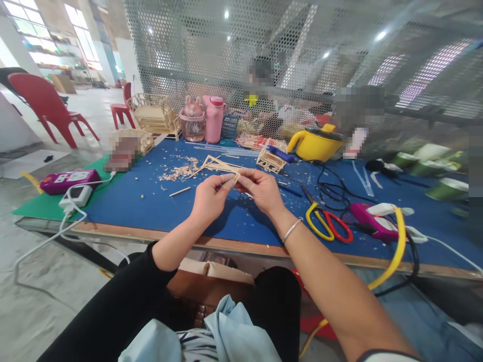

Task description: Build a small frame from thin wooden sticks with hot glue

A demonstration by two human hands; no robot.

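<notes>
Both hands meet above the blue tabletop, close to its front edge. My left hand (211,197) is closed, its thumb and fingers pinching a small frame of thin wooden sticks (218,162). From the other side my right hand (261,190) pinches the same frame at its near corner, fingertips almost touching those of the left. The frame points away from me, and its held corner is partly covered by the fingers. Beyond the hands lie a pile of wood scraps (184,170) and a loose stick (180,191). A small stick-built wooden model (270,160) stands farther back.
Scissors with yellow and red handles (329,225) lie right of my hands. Around them are black cables (332,188) and a purple power strip (373,221). Behind stand a yellow pot (319,145) and a pink bottle (214,120). Another purple power strip (70,181) is at left.
</notes>
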